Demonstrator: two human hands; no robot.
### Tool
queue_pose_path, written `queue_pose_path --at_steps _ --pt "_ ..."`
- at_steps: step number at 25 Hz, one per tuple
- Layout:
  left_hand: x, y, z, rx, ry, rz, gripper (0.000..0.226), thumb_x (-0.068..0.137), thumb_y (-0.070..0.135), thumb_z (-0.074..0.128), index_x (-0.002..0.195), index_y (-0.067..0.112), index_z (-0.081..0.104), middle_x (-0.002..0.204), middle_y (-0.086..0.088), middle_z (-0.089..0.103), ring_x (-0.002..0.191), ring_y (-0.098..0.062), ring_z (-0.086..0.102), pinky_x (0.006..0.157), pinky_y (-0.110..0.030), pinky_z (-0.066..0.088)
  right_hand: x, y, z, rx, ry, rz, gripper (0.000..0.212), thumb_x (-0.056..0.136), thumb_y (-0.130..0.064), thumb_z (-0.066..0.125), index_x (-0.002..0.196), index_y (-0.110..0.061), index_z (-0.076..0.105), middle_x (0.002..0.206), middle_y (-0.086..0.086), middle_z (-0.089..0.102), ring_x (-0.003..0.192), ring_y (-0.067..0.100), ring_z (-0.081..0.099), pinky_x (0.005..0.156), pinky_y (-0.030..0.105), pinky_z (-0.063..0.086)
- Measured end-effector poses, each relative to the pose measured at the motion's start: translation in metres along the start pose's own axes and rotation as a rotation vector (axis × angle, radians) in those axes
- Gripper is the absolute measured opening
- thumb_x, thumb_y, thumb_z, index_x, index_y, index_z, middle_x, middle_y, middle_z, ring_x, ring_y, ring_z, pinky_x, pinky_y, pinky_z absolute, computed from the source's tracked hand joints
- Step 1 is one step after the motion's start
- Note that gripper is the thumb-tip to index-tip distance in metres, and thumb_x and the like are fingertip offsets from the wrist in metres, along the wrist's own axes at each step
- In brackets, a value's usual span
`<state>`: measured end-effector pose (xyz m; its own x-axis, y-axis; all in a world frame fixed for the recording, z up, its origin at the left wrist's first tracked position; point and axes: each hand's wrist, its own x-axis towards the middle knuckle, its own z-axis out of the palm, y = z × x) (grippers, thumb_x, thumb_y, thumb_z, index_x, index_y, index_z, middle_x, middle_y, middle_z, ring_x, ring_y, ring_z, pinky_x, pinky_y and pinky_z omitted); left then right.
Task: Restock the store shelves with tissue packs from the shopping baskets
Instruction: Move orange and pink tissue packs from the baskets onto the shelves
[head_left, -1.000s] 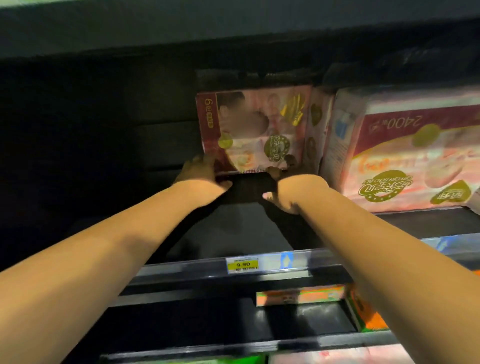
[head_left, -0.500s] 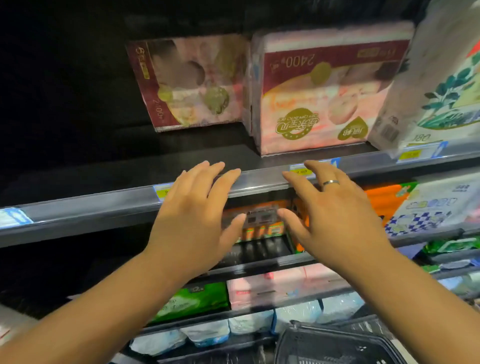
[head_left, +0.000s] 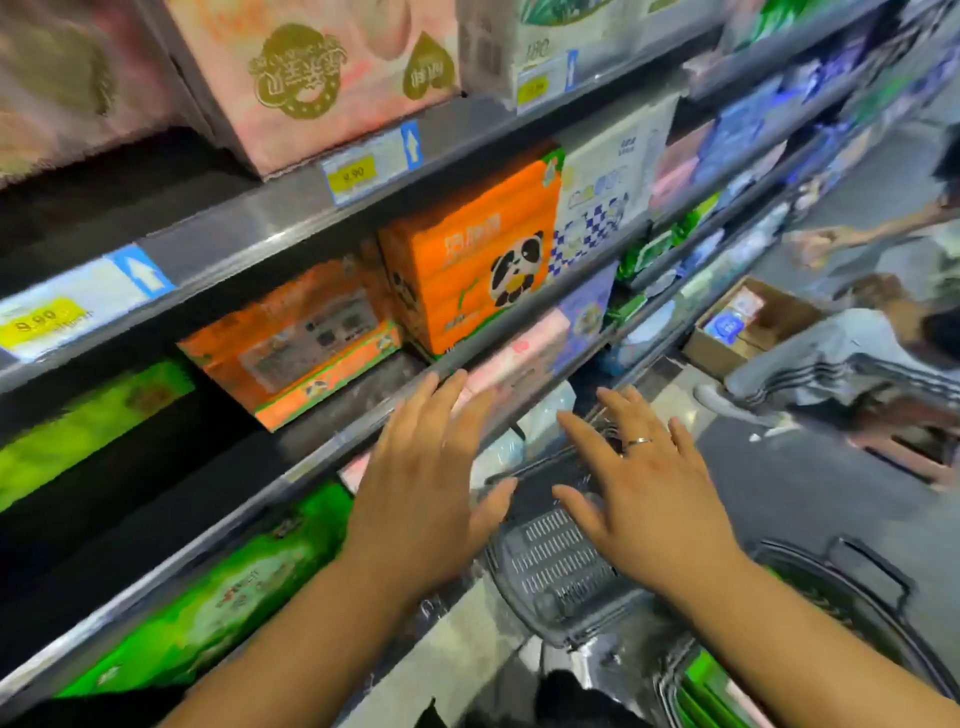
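My left hand (head_left: 423, 483) and my right hand (head_left: 647, 493), which wears a ring, hang open and empty in front of the shelves, fingers spread. Below them a grey shopping basket (head_left: 550, 566) stands on the floor. A second dark basket (head_left: 841, 597) at lower right holds green packs (head_left: 711, 691). On the top shelf stands a pink tissue pack (head_left: 322, 78). One shelf down are orange panda packs (head_left: 467, 260) and a flatter orange pack (head_left: 296, 338). Green packs (head_left: 208, 608) lie on a lower shelf.
Shelf rails carry yellow price tags (head_left: 353, 171). Further right the shelves hold white, blue and pink packs (head_left: 608, 197). A cardboard box (head_left: 748, 327) sits on the floor down the aisle. Another person's arm (head_left: 852, 239) reaches in at the right, by a grey stack (head_left: 841, 364).
Both hands let go of the pink pack on the top shelf and dropped down, empty. The view swung down and right, bringing the baskets and the aisle into sight.
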<state>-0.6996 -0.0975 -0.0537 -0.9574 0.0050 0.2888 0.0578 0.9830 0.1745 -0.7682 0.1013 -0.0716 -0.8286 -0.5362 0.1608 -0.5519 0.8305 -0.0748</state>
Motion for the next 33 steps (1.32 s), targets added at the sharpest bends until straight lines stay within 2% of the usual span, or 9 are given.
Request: queue_pose_path --at_steps 5,8,10,14,17,19,22,27,33 --pt "-0.038 0.029 0.073 -0.056 -0.204 0.171 0.073 0.081 0.055 0.046 0.140 0.013 0.037 0.146 -0.016 0.041 0.134 -0.038 0.039 0.109 -0.051 0.036 -0.092 0.015 0.050 -0.036 -0.105 0.263 0.070 0.075 -0.055 0.068 0.137 -0.027 0.052 0.140 0.018 0.051 0.132 0.039 0.045 0.099 0.059 0.042" --pt "-0.057 0.056 0.111 -0.085 -0.303 0.280 0.075 0.081 0.052 0.048 0.141 0.011 0.034 0.146 -0.021 0.041 0.133 -0.040 0.041 0.108 -0.053 0.037 -0.141 0.030 0.071 -0.012 -0.181 0.414 0.074 0.074 -0.054 0.070 0.140 -0.026 0.049 0.142 0.019 0.049 0.134 0.039 0.042 0.100 0.059 0.041" --pt "-0.066 0.082 0.131 -0.107 -0.367 0.363 0.076 0.081 0.050 0.054 0.143 0.011 0.035 0.147 -0.022 0.039 0.133 -0.041 0.040 0.105 -0.056 0.038 -0.175 0.044 0.082 0.005 -0.232 0.519 0.074 0.078 -0.053 0.067 0.143 -0.028 0.044 0.147 0.019 0.043 0.138 0.039 0.036 0.104 0.060 0.037" --pt "-0.069 0.138 0.168 -0.090 -0.457 0.488 0.076 0.077 0.044 0.069 0.139 0.008 0.043 0.143 -0.023 0.044 0.130 -0.042 0.045 0.103 -0.055 0.041 -0.240 0.077 0.101 0.065 -0.351 0.724 0.072 0.091 -0.057 0.046 0.153 -0.035 0.015 0.161 0.011 0.014 0.149 0.030 0.010 0.116 0.052 0.016" --pt "-0.068 0.173 0.201 -0.075 -0.514 0.523 0.074 0.081 0.046 0.066 0.141 0.010 0.043 0.144 -0.021 0.044 0.131 -0.041 0.044 0.105 -0.052 0.038 -0.274 0.104 0.118 0.086 -0.382 0.798 0.072 0.092 -0.056 0.046 0.153 -0.034 0.015 0.161 0.012 0.013 0.149 0.029 0.007 0.116 0.051 0.017" --pt "-0.072 0.201 0.228 -0.096 -0.571 0.529 0.070 0.085 0.046 0.061 0.142 0.011 0.041 0.146 -0.021 0.041 0.134 -0.039 0.040 0.109 -0.050 0.035 -0.298 0.128 0.136 0.121 -0.400 0.847 0.071 0.091 -0.054 0.050 0.152 -0.035 0.019 0.161 0.013 0.015 0.149 0.031 0.010 0.116 0.053 0.019" --pt "-0.081 0.244 0.272 -0.115 -0.642 0.513 0.069 0.088 0.046 0.057 0.144 0.010 0.039 0.148 -0.021 0.038 0.137 -0.038 0.036 0.112 -0.049 0.032 -0.329 0.164 0.168 0.185 -0.527 0.892 0.070 0.093 -0.054 0.047 0.152 -0.036 0.015 0.162 0.012 0.009 0.149 0.030 0.005 0.117 0.051 0.016" --pt "-0.098 0.300 0.365 -0.134 -0.777 0.431 0.071 0.094 0.049 0.045 0.151 0.014 0.021 0.156 -0.016 0.022 0.145 -0.032 0.018 0.119 -0.041 0.015 -0.370 0.228 0.238 0.229 -0.654 0.887 0.071 0.095 -0.056 0.041 0.154 -0.035 0.008 0.162 0.011 0.002 0.149 0.031 0.001 0.117 0.050 0.014" --pt "-0.102 0.354 0.506 -0.202 -0.868 0.305 0.069 0.090 0.043 0.056 0.146 0.013 0.031 0.150 -0.017 0.033 0.141 -0.031 0.026 0.115 -0.044 0.027 -0.409 0.301 0.342 0.252 -0.709 0.860 0.073 0.094 -0.056 0.042 0.153 -0.035 0.004 0.162 0.012 -0.002 0.149 0.031 0.000 0.117 0.050 0.016"
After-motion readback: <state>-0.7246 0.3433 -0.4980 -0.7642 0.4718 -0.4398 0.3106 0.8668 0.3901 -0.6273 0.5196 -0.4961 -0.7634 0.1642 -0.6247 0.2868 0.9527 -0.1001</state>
